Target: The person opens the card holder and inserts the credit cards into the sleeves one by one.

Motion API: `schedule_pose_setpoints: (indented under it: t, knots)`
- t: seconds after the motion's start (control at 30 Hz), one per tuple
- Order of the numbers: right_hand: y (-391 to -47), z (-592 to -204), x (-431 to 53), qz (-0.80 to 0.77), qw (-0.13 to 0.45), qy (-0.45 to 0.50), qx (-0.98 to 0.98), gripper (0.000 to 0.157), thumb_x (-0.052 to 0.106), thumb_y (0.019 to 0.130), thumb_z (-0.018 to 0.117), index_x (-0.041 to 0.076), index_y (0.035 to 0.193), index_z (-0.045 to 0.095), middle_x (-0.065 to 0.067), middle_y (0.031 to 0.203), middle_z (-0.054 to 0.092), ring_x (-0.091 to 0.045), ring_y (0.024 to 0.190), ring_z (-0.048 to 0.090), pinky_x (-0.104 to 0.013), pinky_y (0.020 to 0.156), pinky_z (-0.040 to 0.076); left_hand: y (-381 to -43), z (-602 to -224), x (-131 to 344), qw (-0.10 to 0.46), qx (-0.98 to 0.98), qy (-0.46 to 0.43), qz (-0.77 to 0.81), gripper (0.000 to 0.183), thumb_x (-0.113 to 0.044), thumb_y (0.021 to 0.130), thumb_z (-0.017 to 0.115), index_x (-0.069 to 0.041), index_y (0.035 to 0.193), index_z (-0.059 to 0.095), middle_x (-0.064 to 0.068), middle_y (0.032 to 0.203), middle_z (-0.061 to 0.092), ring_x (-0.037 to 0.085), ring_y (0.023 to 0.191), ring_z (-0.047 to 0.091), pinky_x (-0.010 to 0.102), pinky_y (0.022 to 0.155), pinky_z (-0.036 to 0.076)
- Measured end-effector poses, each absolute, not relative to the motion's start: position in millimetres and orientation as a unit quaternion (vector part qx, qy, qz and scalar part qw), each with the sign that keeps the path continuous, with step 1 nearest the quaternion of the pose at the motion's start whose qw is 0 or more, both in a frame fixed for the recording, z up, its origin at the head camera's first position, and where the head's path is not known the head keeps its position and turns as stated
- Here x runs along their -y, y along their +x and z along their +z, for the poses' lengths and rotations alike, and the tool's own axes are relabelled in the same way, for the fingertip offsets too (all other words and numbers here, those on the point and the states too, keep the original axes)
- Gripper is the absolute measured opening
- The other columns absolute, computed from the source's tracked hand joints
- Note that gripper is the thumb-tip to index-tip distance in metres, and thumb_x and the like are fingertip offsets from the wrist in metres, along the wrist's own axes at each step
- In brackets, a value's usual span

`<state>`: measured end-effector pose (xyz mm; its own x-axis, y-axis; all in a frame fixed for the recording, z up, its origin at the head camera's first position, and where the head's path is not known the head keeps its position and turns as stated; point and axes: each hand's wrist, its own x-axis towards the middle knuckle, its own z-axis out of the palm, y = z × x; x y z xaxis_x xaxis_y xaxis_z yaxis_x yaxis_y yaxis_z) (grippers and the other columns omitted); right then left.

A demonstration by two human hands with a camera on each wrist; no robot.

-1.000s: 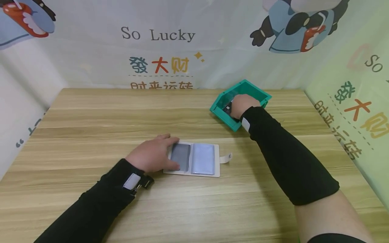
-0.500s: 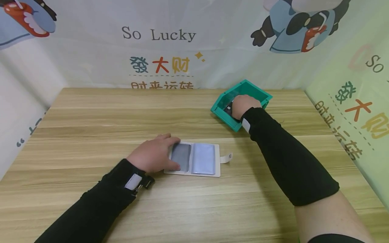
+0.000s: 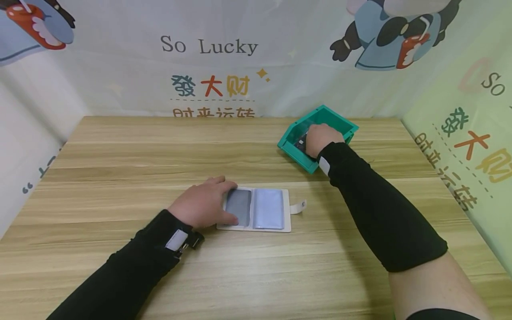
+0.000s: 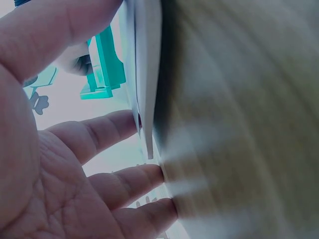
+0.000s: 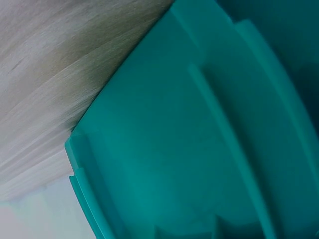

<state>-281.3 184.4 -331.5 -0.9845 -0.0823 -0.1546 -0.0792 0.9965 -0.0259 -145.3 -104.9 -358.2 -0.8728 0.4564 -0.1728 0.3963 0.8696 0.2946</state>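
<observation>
1. Teal plastic marks where the right hand point(image 3: 318, 138) works: it is down inside the teal bin point(image 3: 294, 151) at the far right of the wooden table point(image 3: 120, 146), and a dark card-like item point(image 3: 300, 143) shows just to the left of its knuckles. Whether the fingers pinch that item cannot be told; they are hidden behind the back of the hand, and the right wrist view shows only the bin's outer wall point(image 5: 209, 149).

2. Nearer the person, the left hand point(image 3: 202, 205) lies flat with fingers spread and straight, pressing the left page of the open white card holder point(image 3: 256, 209). The thumb and forefinger frame the grey sleeve there. In the left wrist view the fingertips point(image 4: 149, 174) touch the table at the holder's edge point(image 4: 147, 74).

3. To the right of that hand, the holder's second sleeve shows clear, and its snap tab point(image 3: 298, 206) sticks out beyond.

4. Judging from this, the step in hand is picking something out of the bin while the holder is pinned open.

5. By my reading, the next move calls for a secure pinch on the item and a clean lift over the bin's wall, with the left hand keeping the holder from shifting.
</observation>
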Motion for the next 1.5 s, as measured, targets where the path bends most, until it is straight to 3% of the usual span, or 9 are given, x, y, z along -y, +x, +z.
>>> schedule_pose_setpoints:
  t: [0.37, 0.67, 0.9, 1.13, 1.5]
  knots:
    - [-281.4, -328.1, -187.4, -0.044, 0.074, -0.045, -0.995, 0.017, 0.011, 0.093, 0.048, 0.003, 0.104, 0.058, -0.013, 0.087, 0.061, -0.026, 0.074, 0.054, -0.041, 0.065, 0.05, -145.2, -357.2, 105.1, 0.12, -0.96, 0.224, 0.12, 0.081, -0.053, 0.069, 0.075, -0.013, 0.134, 0.05, 0.018, 0.141, 0.038, 0.031, 0.121, 0.039, 0.053, 0.095, 0.039]
    - [-285.0, -327.1, -193.5, -0.084, 0.076, -0.066, -0.991, 0.023, 0.004, 0.093, 0.043, 0.0, 0.111, 0.058, -0.015, 0.101, 0.06, -0.026, 0.082, 0.055, -0.041, 0.077, 0.048, -145.1, -357.2, 104.7, 0.118, -0.96, 0.226, 0.115, 0.08, -0.054, 0.069, 0.075, -0.013, 0.133, 0.051, 0.016, 0.139, 0.041, 0.029, 0.116, 0.043, 0.052, 0.091, 0.041]
    - [-284.9, -322.1, -195.4, -0.098, 0.079, -0.08, -0.989, 0.031, 0.001, 0.091, 0.042, -0.001, 0.117, 0.059, -0.018, 0.117, 0.058, -0.031, 0.1, 0.054, -0.044, 0.088, 0.046, -144.9, -356.2, 104.6, 0.121, -0.961, 0.223, 0.114, 0.08, -0.054, 0.069, 0.075, -0.014, 0.134, 0.051, 0.017, 0.14, 0.04, 0.03, 0.12, 0.04, 0.054, 0.093, 0.039]
    - [-281.1, -315.8, -198.0, -0.131, 0.068, -0.074, -0.986, 0.027, 0.008, 0.093, 0.047, -0.001, 0.116, 0.059, -0.019, 0.115, 0.059, -0.031, 0.098, 0.054, -0.044, 0.086, 0.046, -145.4, -357.1, 104.6, 0.128, -0.96, 0.219, 0.115, 0.08, -0.055, 0.07, 0.074, -0.014, 0.135, 0.05, 0.019, 0.142, 0.037, 0.035, 0.126, 0.032, 0.056, 0.098, 0.035]
    - [-271.2, -303.9, -206.4, -0.201, 0.033, -0.062, -0.977, 0.023, 0.009, 0.096, 0.048, -0.002, 0.113, 0.058, -0.02, 0.11, 0.058, -0.033, 0.095, 0.053, -0.047, 0.083, 0.045, -145.4, -357.9, 105.2, 0.117, -0.96, 0.227, 0.112, 0.081, -0.056, 0.069, 0.074, -0.013, 0.134, 0.052, 0.019, 0.142, 0.038, 0.035, 0.127, 0.032, 0.058, 0.097, 0.034]
